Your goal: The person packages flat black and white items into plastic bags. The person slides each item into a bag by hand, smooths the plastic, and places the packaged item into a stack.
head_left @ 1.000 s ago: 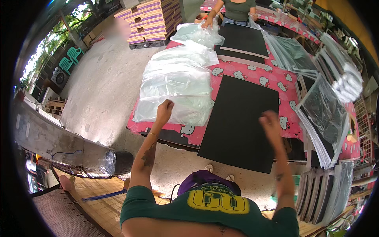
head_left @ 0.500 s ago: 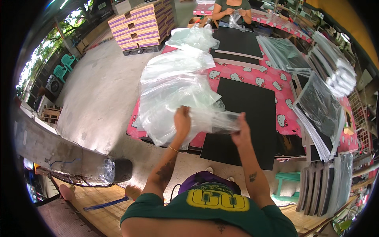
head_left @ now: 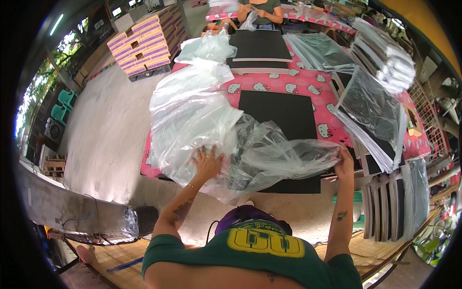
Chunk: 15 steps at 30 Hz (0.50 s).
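Observation:
My left hand (head_left: 208, 164) lies spread on a pile of clear plastic bags (head_left: 185, 118) at the left side of the table. Pinched in my right hand (head_left: 343, 162) is the edge of one clear plastic bag (head_left: 288, 156), pulled out to the right. This bag is crumpled and stretches from the pile across a large black panel (head_left: 276, 106), covering part of it. The panel lies flat on the pink patterned tablecloth (head_left: 325, 130).
Black panels in clear bags (head_left: 373, 106) are stacked at the right. More black boards (head_left: 260, 45) lie at the far side, where a co-worker (head_left: 260, 12) handles clear plastic. Stacked cartons (head_left: 147, 41) stand on a pallet at far left. Wrapped panels (head_left: 385, 207) stand upright near right.
My right hand has moved right, drawing the bag out wide over the panel. My left hand has let go and now rests spread on the pile. The view has shifted slightly.

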### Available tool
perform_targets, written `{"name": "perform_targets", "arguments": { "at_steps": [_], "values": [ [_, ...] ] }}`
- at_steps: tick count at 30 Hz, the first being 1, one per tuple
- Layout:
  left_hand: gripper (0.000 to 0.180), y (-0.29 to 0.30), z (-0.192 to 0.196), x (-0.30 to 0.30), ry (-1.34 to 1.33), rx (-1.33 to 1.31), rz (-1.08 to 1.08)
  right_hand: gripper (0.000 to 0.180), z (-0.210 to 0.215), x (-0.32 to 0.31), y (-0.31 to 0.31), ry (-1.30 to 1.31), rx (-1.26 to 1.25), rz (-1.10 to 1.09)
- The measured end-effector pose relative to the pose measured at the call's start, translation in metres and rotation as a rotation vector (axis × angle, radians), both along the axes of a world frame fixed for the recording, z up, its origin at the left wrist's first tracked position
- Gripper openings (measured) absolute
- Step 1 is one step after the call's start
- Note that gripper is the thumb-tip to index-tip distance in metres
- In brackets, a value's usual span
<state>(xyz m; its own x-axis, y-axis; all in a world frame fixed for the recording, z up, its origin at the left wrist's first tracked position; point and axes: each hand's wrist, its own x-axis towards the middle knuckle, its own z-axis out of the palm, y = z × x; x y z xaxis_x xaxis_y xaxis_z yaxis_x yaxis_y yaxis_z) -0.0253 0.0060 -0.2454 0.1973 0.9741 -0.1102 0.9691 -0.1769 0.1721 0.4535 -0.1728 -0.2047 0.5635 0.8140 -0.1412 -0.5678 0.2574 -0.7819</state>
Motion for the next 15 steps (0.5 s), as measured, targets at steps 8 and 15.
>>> {"name": "perform_targets", "arguments": {
  "at_steps": [8, 15],
  "values": [
    [0.049, 0.144, 0.029, -0.108, 0.144, 0.466, -0.134, 0.033, 0.068, -0.073, 0.019, -0.677, -0.072, 0.121],
    [0.064, -0.044, 0.187, 0.159, -1.056, -0.473, -1.047, 0.011, 0.183, -0.132, -0.006, -1.317, 0.225, 0.926]
  ]
}}
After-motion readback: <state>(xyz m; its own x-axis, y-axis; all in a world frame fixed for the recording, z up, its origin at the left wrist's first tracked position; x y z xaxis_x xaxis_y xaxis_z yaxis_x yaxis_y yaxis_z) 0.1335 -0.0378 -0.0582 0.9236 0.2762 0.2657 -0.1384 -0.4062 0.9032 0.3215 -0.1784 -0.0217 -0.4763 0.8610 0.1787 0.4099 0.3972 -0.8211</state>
